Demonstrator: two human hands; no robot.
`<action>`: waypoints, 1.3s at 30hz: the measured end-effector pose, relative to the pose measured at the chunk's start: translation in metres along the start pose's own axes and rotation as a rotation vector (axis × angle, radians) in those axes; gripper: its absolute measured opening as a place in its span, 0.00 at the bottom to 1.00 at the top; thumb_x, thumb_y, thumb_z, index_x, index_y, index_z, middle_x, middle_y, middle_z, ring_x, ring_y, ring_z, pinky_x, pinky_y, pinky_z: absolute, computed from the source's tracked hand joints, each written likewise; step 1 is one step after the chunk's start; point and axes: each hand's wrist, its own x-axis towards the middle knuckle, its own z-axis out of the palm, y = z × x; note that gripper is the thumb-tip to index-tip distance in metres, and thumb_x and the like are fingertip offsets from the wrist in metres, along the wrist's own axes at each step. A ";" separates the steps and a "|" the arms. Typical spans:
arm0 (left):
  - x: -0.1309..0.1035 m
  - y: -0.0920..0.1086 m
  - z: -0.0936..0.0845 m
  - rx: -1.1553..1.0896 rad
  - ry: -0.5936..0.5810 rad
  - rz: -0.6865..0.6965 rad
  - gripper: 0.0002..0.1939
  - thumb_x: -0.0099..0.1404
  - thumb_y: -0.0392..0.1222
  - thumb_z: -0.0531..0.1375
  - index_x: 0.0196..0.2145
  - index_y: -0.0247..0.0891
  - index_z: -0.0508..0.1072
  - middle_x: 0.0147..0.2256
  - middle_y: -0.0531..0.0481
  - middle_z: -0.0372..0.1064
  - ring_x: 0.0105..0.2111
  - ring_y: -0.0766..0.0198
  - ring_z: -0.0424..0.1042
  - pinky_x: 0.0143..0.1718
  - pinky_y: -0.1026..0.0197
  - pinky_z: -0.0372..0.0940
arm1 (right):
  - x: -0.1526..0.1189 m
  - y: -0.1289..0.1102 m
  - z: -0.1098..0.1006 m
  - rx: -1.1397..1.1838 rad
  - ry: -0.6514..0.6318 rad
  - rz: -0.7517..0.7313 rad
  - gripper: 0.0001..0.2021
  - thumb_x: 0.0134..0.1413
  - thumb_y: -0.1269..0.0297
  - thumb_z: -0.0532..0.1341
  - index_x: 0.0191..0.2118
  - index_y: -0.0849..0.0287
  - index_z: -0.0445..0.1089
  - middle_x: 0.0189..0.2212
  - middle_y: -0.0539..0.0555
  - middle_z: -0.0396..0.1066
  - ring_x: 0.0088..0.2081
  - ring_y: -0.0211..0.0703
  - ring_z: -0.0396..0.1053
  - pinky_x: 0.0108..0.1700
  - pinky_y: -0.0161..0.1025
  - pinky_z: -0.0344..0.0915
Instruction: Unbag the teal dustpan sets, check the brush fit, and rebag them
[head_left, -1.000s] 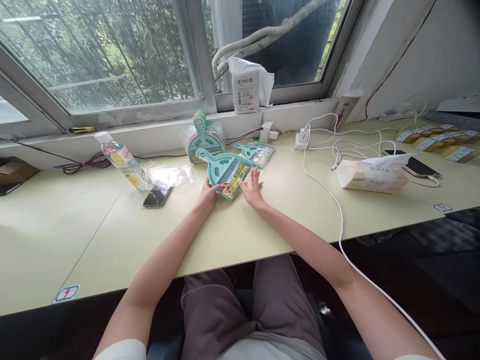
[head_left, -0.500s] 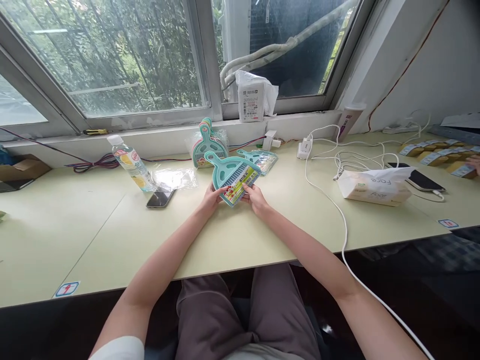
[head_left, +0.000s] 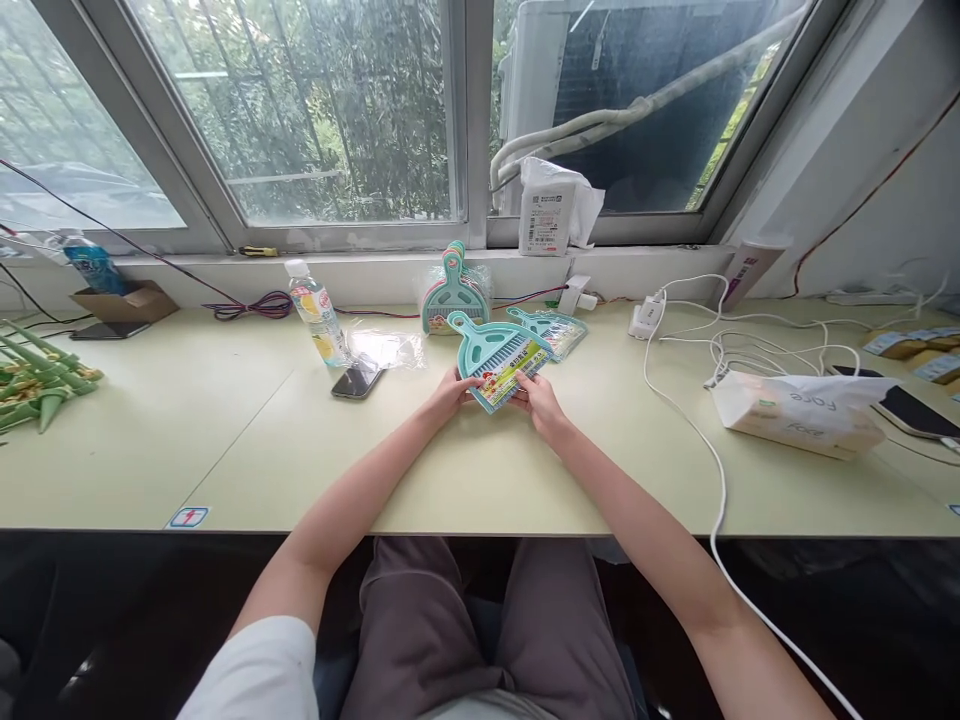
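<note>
Both of my hands hold a teal mini dustpan and brush set with a yellow-green printed label, tilted above the table. My left hand grips its lower left edge, thumb on the front. On the lower right side, my right hand pinches it with the thumb on the label. Just behind lies another teal dustpan set in clear wrapping. Further back, a stack of similar dustpans in clear plastic leans against the sill, with other colours showing at its top edge.
To the left are a drink bottle, a phone and a clear plastic bag. A tissue pack sits at the right, beside white cables that run over the table edge. Green plant stalks lie far left.
The view has turned left and levelled, so the table items appear further right and the plant stalks came into view. My hands keep hold of the dustpan set.
</note>
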 end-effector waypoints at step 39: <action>0.000 0.064 -0.081 1.146 0.993 0.643 0.19 0.66 0.32 0.48 0.48 0.43 0.72 0.46 0.46 0.74 0.53 0.53 0.65 0.65 0.43 0.41 | 0.004 -0.004 -0.009 0.083 0.165 0.051 0.03 0.60 0.74 0.59 0.35 0.60 0.67 0.31 0.53 0.77 0.32 0.39 0.77 0.40 0.38 0.78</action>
